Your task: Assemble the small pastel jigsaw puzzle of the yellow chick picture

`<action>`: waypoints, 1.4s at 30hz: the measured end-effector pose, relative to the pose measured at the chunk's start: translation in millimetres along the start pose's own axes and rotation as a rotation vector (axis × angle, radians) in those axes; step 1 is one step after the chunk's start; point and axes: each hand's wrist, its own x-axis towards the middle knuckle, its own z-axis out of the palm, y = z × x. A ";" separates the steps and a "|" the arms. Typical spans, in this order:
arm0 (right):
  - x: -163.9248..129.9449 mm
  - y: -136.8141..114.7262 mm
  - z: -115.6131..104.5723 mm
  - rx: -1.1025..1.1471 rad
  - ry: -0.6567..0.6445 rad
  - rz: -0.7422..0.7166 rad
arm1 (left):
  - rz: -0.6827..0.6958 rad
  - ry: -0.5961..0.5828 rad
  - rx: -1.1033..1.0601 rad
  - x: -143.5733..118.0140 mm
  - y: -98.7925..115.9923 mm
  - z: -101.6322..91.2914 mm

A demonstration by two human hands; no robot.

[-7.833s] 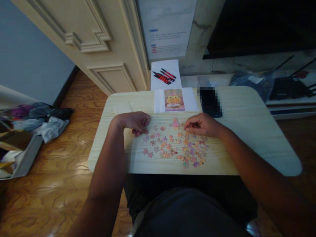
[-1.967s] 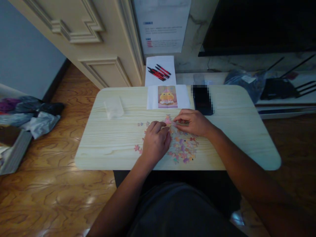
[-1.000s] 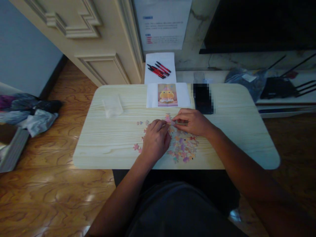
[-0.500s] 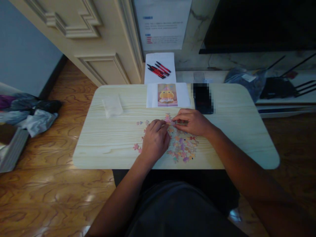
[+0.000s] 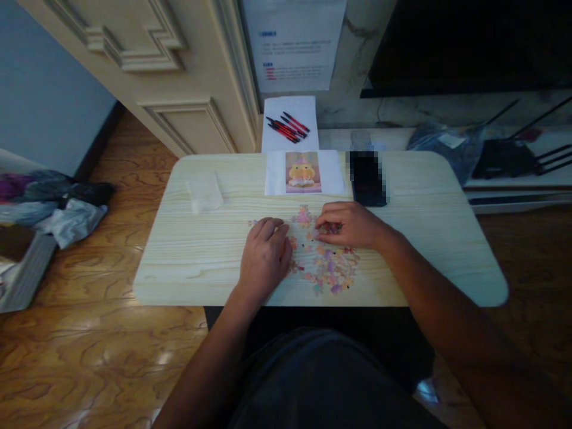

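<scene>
The left hand [image 5: 264, 256] lies palm down on the pale wood surface [image 5: 187, 262], at the left edge of the loose puzzle pieces [image 5: 330, 268]. Half a second ago it sat further right, with its fingers up by the small joined bit of puzzle [image 5: 304, 215]. Now it has slid left and a little toward the person. Its fingers [image 5: 272, 229] are stretched out flat and close together, resting on the wood and on a few pieces. They are not pinching anything that shows.

The right hand [image 5: 351, 225] has stayed in almost the same spot, just right of the joined bit. Its fingers [image 5: 325, 229] are curled down with the tips on the pieces. I cannot tell if they hold a piece, because the pieces are so tiny.

With the left hand moved away, the joined bit shows fully, between the two hands and a little further back. The loose pieces are spread below the right hand, near the front edge.

The duck picture [image 5: 303, 171] lies at the back, with a dark phone [image 5: 367, 180] just to its right. A small clear bag [image 5: 204, 192] sits well off to the left. Red and black pens [image 5: 286, 126] lie on white paper behind the surface. None of these have moved.
</scene>
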 end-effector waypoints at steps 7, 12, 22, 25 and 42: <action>0.0 -3.2 -0.1 0.059 -0.064 0.021 | 0.011 -0.071 -0.003 -12.6 -18.3 1.0; 0.0 -6.9 -0.5 0.107 -0.086 0.003 | 0.017 -0.045 -0.024 -19.8 -19.6 -0.2; -0.9 -6.0 -2.4 0.097 -0.020 -0.009 | 0.030 -0.025 -0.057 -24.7 -23.1 -5.5; -1.1 -5.6 -3.2 0.090 0.013 -0.010 | 0.023 -0.013 -0.062 -24.1 -23.3 -8.1; -1.9 -9.2 -9.9 0.253 0.079 0.075 | -0.039 0.150 -0.055 -28.5 -15.8 -27.4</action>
